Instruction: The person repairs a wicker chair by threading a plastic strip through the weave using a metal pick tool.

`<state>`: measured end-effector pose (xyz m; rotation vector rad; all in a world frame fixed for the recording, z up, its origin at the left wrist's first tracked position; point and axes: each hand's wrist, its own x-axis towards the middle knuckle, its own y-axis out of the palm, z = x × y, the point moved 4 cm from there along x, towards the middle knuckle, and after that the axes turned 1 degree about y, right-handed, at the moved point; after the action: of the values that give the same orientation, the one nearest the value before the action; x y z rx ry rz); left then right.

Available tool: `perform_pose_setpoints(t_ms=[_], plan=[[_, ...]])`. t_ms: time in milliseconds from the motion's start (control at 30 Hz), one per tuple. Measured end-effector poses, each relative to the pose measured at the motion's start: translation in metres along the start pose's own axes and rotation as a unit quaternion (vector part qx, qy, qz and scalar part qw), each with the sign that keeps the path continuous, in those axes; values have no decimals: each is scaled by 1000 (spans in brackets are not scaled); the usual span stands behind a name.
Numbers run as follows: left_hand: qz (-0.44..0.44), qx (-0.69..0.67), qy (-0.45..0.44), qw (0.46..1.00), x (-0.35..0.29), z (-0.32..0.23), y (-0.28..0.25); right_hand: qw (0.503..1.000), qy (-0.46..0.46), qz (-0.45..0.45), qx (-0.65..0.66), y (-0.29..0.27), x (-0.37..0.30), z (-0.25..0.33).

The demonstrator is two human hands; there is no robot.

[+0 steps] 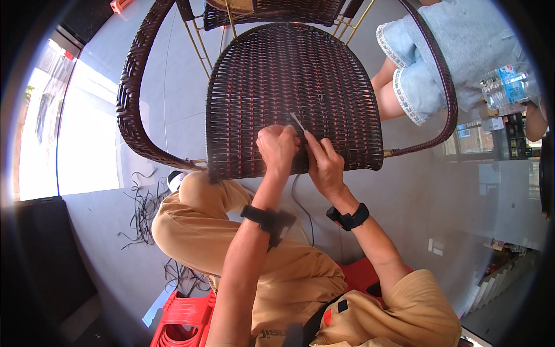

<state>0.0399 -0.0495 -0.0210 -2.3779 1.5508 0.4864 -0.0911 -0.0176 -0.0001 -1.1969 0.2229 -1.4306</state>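
Observation:
In front of me stands a dark brown wicker armchair, its woven panel (pixel 289 75) showing reddish strands among the dark ones. My left hand (pixel 277 149) is closed against the lower part of the weave; whatever its fingers may pinch is hidden. Just right of it, my right hand (pixel 325 165) grips a thin metal tool with a flat tip (pixel 297 121). The tip points up and left, over the weave near my left fingertips. The tool's rear end is hidden in my palm.
Curved armrests (pixel 132 95) flank the panel. Loose dark strips (pixel 144 211) lie on the floor at left, near a red plastic stool (pixel 184 315). A dark cord (pixel 303 202) hangs below the panel. At right a person in light blue shorts (pixel 413 92) is close by, with a clear bottle (pixel 506 87).

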Motion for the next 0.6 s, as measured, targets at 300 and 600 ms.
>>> perform_pose_setpoints(t_ms=[300, 600], plan=[[-26, 68, 15, 997, 3, -5, -1, 1000, -1, -2, -2, 5, -3, -3], [101, -6, -14, 995, 1, 0, -7, 1000, 4, 9, 4, -4, 2, 1]])
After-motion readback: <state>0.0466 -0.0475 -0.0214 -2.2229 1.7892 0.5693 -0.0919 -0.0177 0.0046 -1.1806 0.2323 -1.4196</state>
